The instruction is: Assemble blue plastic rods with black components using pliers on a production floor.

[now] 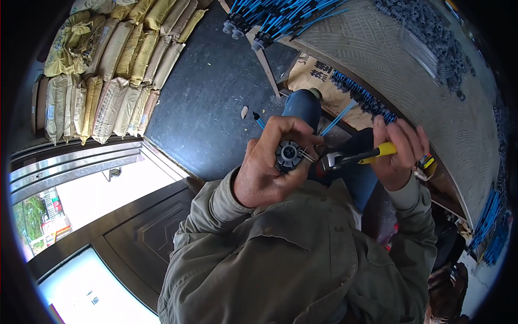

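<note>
Round dark grey plastic part with a ribbed, spoked face [288, 155] sits right in the middle of the shot, gripped in the left hand [267, 164], fingers curled around its rim so the face points up at the camera. A couple of thin metal wires [308, 156] stick out of its right side.

Right hand [398, 154] is closed around the yellow handles of a pair of pliers [350, 158], and the metal nose points left, sitting just beside those wires. Can't tell if the tip is actually touching them or not.

Both arms are in olive-green work sleeves [302, 254], and there's a knee in blue jeans [303, 107] right behind the hands.

Further off, on the right, a grey woven mat [377, 59] curves through the frame with bundles of blue rods with dark tips [280, 16] lying at its far end and more blue rods [362, 98] along its near edge. A heap of small dark grey parts [431, 32] is at far right. Far left has stacked tan sacks [108, 70] on the dark floor [216, 92].
</note>
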### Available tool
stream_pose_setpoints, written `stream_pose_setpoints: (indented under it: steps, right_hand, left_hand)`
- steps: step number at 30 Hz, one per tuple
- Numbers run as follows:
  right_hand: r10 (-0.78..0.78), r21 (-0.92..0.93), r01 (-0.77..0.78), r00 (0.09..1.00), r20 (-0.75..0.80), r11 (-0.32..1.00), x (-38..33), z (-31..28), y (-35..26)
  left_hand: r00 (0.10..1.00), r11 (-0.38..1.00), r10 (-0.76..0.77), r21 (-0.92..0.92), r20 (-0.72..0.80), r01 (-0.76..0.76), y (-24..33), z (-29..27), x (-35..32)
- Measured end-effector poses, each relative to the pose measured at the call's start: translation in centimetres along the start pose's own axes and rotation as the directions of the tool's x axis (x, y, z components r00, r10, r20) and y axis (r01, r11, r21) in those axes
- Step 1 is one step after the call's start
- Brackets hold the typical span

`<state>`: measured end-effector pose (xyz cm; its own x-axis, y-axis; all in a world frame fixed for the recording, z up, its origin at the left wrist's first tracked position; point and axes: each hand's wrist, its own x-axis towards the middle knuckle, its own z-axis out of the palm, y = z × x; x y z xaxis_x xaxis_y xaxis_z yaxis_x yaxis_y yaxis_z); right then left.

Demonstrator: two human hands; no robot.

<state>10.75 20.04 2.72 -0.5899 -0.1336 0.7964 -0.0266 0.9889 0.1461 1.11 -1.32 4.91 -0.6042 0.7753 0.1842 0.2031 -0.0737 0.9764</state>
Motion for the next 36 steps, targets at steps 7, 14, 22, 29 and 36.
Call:
stream_pose_setpoints:
  steps: [7, 14, 22, 29, 36]
  right_hand:
    - [-0.210, -0.263, 0.175, 0.971, -0.114, 0.949, 1.1, 0.8, 1.2]
    - [-0.308, -0.330, 0.250, 0.942, -0.134, 0.910, 1.5, 1.3, 1.4]
    - [-0.268, -0.281, 0.231, 0.958, -0.102, 0.932, 1.6, 1.3, 0.9]
    - [-0.068, -0.231, 0.061, 0.997, -0.026, 0.971, -0.4, 1.6, -0.9]
    - [-0.068, -0.091, 0.064, 0.996, -0.049, 0.994, 0.4, 1.0, -1.4]
  left_hand:
    - [1.000, 0.993, -0.015, 0.119, -0.002, 0.015, 0.4, 0.0, 0.0]
    - [0.995, 0.998, -0.014, 0.068, 0.094, 0.007, 0.3, -0.5, 0.1]
    - [0.999, 1.000, 0.018, 0.027, -0.049, -0.017, -0.2, 0.2, 0.2]
    - [0.998, 0.996, -0.042, 0.084, 0.052, 0.037, 0.2, -0.3, -0.1]
    - [0.997, 0.998, -0.051, 0.048, 0.052, 0.048, 0.3, -0.4, -0.3]
